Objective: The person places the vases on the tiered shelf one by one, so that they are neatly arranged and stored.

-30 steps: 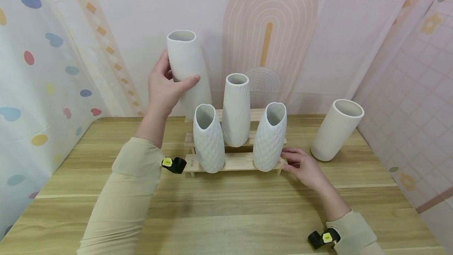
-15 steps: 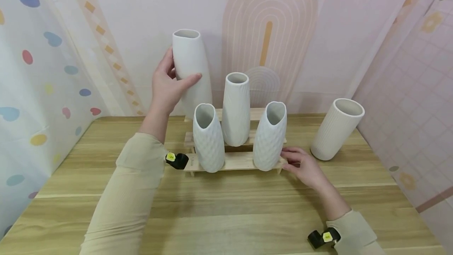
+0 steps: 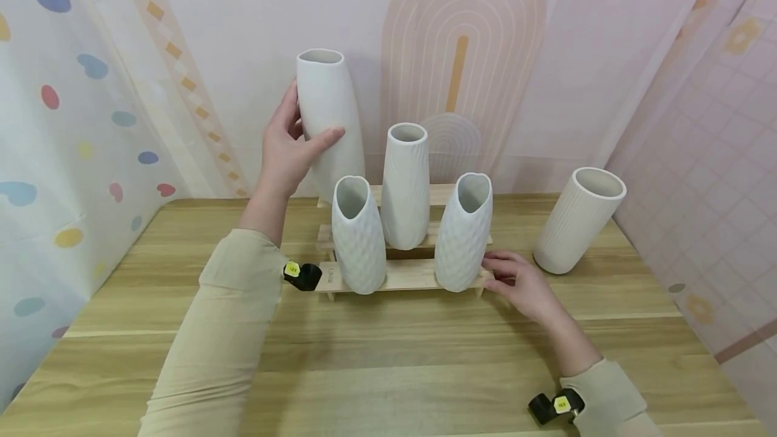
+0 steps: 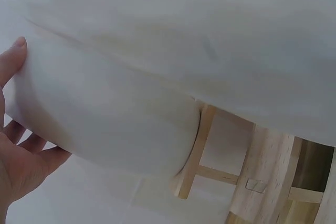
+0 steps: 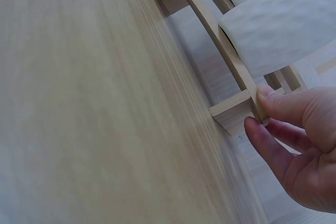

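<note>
My left hand (image 3: 288,150) grips a tall smooth white vase (image 3: 330,110) around its side, thumb across the front. In the left wrist view the base of that vase (image 4: 115,103) meets the top tier of the stand. The wooden tiered stand (image 3: 409,276) has its front right end pinched by my right hand (image 3: 522,285); the right wrist view shows the thumb above the slat (image 5: 231,59) and fingers below. A textured white vase (image 3: 359,241) stands on the front tier's left, another textured vase (image 3: 464,238) on its right. Behind them a slim white vase (image 3: 405,187) occupies the middle tier.
A ribbed white vase (image 3: 577,221) stands on the wooden table (image 3: 388,363) to the right of the stand, beyond my right hand. Patterned curtains (image 3: 243,32) hang behind and along both sides of the table.
The smooth vase in my left hand has shifted slightly right and become more upright over the top tier. My right hand has kept its place on the stand.
</note>
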`<state>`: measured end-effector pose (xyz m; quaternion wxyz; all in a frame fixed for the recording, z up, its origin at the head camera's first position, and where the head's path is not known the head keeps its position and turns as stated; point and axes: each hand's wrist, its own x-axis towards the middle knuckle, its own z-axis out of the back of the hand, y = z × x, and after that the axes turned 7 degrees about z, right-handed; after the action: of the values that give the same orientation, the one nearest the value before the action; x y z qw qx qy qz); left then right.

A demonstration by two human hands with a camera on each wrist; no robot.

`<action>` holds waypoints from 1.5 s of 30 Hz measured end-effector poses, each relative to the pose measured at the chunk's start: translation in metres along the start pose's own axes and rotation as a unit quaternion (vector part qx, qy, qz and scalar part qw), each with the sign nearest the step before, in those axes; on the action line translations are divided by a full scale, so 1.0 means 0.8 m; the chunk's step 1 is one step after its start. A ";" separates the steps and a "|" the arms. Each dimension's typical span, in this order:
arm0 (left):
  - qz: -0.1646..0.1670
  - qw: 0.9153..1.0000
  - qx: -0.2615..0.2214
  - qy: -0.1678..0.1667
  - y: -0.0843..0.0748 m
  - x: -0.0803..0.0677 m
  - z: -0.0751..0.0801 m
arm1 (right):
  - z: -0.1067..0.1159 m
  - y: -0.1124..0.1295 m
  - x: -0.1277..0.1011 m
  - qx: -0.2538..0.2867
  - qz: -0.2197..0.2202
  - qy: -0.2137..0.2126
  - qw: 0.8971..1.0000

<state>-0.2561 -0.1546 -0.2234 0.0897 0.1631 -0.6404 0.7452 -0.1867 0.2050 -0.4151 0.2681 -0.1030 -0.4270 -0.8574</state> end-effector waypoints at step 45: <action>0.100 0.993 0.040 0.038 0.186 -0.131 0.051 | 0.042 -0.013 -0.023 0.067 -0.029 -0.127 0.989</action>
<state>-0.2046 -0.2112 -0.3933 0.0321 0.0732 -0.6193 0.7811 -0.1789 0.2434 -0.4094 0.1928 -0.1807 -0.5170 -0.8142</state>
